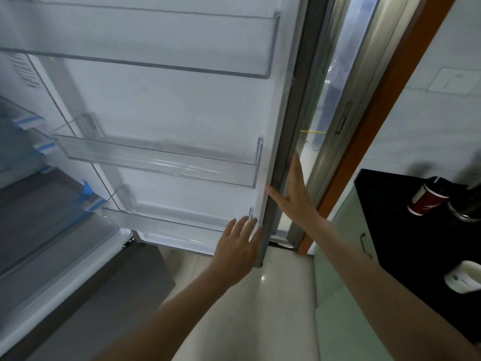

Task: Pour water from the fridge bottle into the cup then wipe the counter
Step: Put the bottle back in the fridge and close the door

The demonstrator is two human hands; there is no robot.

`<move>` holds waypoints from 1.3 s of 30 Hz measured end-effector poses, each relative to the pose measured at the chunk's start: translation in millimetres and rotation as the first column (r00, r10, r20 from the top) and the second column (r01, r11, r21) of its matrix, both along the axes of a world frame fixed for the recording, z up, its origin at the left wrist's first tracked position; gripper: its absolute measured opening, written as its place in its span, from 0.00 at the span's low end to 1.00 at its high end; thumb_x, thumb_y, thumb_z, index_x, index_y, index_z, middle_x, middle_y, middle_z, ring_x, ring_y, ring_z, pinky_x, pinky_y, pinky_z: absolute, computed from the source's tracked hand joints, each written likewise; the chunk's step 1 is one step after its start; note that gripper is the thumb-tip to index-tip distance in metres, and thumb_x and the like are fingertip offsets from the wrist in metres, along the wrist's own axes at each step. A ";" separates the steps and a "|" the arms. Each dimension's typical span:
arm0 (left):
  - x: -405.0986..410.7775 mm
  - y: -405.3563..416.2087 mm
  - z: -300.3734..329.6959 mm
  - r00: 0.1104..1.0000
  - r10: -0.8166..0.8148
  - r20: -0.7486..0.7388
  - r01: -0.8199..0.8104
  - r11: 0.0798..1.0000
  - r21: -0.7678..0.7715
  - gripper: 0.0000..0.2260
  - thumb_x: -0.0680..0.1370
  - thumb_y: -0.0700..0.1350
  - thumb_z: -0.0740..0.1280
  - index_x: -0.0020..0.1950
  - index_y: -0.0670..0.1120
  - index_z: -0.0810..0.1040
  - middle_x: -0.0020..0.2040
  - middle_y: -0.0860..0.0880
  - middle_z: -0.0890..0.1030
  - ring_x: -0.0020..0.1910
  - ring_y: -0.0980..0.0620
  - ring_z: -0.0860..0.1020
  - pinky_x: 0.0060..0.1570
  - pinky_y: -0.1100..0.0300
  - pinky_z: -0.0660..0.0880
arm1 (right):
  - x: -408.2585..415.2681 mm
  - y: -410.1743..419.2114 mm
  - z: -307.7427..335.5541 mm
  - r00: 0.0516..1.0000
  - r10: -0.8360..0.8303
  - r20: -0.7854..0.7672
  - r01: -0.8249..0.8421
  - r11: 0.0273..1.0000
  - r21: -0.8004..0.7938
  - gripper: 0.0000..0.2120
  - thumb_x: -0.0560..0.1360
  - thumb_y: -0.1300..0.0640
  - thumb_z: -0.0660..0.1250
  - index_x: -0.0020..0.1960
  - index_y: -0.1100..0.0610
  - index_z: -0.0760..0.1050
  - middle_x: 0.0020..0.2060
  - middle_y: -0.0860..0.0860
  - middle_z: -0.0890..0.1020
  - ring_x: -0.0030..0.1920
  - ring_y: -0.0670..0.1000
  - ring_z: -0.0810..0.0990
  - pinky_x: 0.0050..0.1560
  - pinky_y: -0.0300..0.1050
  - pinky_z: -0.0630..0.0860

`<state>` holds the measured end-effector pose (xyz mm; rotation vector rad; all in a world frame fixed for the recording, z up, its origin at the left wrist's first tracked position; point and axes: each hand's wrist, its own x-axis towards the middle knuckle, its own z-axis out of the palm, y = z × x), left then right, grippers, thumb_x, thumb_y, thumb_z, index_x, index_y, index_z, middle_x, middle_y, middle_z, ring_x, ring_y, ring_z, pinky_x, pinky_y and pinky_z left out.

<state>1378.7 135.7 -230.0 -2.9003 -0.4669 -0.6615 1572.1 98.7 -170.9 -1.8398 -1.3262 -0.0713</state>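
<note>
The fridge door [182, 108] stands open in front of me, its clear shelves bare. My left hand [238, 246] lies flat, fingers apart, on the door's inner face near the lowest shelf [166, 220]. My right hand [294, 194] presses flat against the door's outer edge, thumb on the inner side. Neither hand holds anything. A red paper cup [426, 199] stands on the black counter [385, 220] at the right. No bottle shows in the door shelves.
The fridge interior [31, 178] with drawers and blue tape is at the left. A dark metal item [466, 207] stands beside the cup, and a white object [466, 280] lies nearer me. Green cabinets [346, 256] sit under the counter. A sliding glass door [335, 100] is behind the fridge door.
</note>
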 end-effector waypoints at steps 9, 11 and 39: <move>-22.6 -67.2 -20.4 0.988 0.038 -0.151 -0.043 0.999 -0.033 0.24 0.68 0.45 0.74 0.63 0.41 0.78 0.64 0.38 0.76 0.65 0.39 0.74 0.64 0.44 0.70 | -52.8 -56.2 0.4 0.982 0.050 0.182 -0.066 0.994 0.084 0.33 0.80 0.51 0.57 0.76 0.58 0.43 0.76 0.61 0.52 0.73 0.33 0.43 0.68 0.23 0.46; -31.9 -75.2 -25.4 0.980 0.064 -0.186 -0.073 0.996 -0.045 0.24 0.68 0.46 0.73 0.63 0.41 0.78 0.64 0.38 0.76 0.66 0.38 0.73 0.65 0.44 0.70 | -63.6 -67.2 0.3 0.970 0.057 0.238 -0.076 0.994 0.073 0.33 0.81 0.52 0.59 0.77 0.55 0.43 0.74 0.63 0.56 0.73 0.38 0.51 0.67 0.23 0.50; -294.8 -107.0 -44.7 0.966 0.169 -0.196 -0.169 0.985 0.018 0.25 0.73 0.47 0.71 0.69 0.45 0.73 0.69 0.38 0.72 0.71 0.39 0.68 0.71 0.44 0.57 | -296.6 -115.6 -30.5 0.875 0.123 0.469 -0.230 0.957 0.179 0.27 0.78 0.62 0.66 0.73 0.58 0.59 0.69 0.62 0.60 0.65 0.58 0.70 0.60 0.45 0.74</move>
